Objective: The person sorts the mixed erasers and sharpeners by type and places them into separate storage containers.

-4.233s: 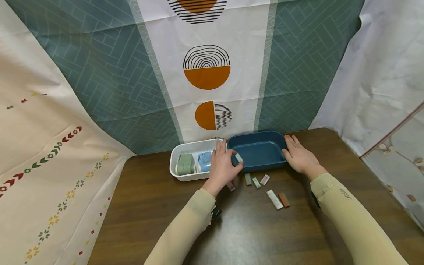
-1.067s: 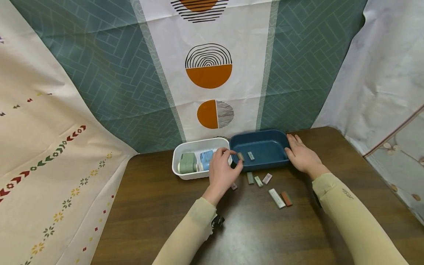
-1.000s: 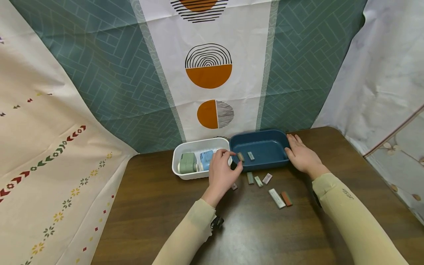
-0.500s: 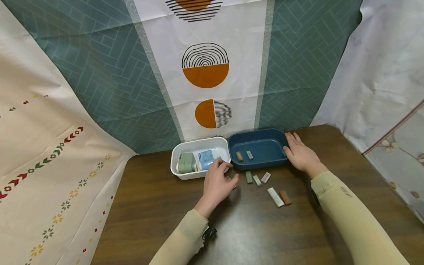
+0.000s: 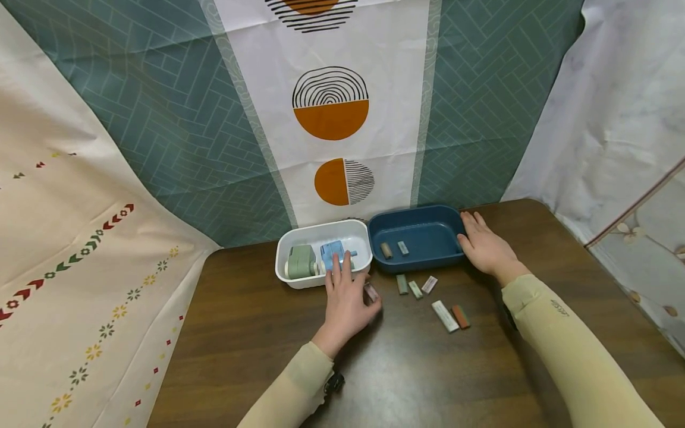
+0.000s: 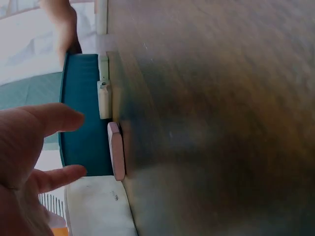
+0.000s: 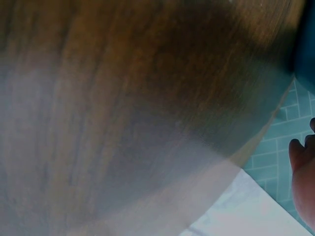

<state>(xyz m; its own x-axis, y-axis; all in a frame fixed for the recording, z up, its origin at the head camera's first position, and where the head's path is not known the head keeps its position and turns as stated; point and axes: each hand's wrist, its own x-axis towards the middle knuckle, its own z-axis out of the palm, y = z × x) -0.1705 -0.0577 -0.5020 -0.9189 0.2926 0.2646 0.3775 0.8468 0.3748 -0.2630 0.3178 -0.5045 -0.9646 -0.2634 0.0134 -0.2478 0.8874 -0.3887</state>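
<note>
Nearest, two pale yellow sleeves (image 5: 572, 351) extend over the brown wooden table (image 5: 407, 380) in front of the dark blue tray (image 5: 423, 265). Beyond them, a white block (image 5: 445, 316) and an orange block (image 5: 460, 317) lie just beside each other, in front of the tray's right half. The left hand (image 5: 346, 303) is in front of the tray's left corner, its thumb and fingers spread around a pink block (image 5: 371, 291) on the table; the left wrist view shows its grip loose, with a gap to the block. Near the tray's front wall lie a grey-green block (image 5: 402, 284), a pale green block (image 5: 415, 290) and a light pink block (image 5: 430, 284). The right hand (image 5: 487, 246) grasps nothing, its fingers straight along the tray's right end; whether they touch cannot be told. Inside the tray, toward its left, are a brown block (image 5: 386, 250) and a light blue block (image 5: 403, 248). Just left of the tray, a white bin (image 5: 310, 285) holds a green device (image 5: 301, 261) and a blue device (image 5: 332, 252). Patterned cloth (image 5: 471, 119) hangs behind the tray.
</note>
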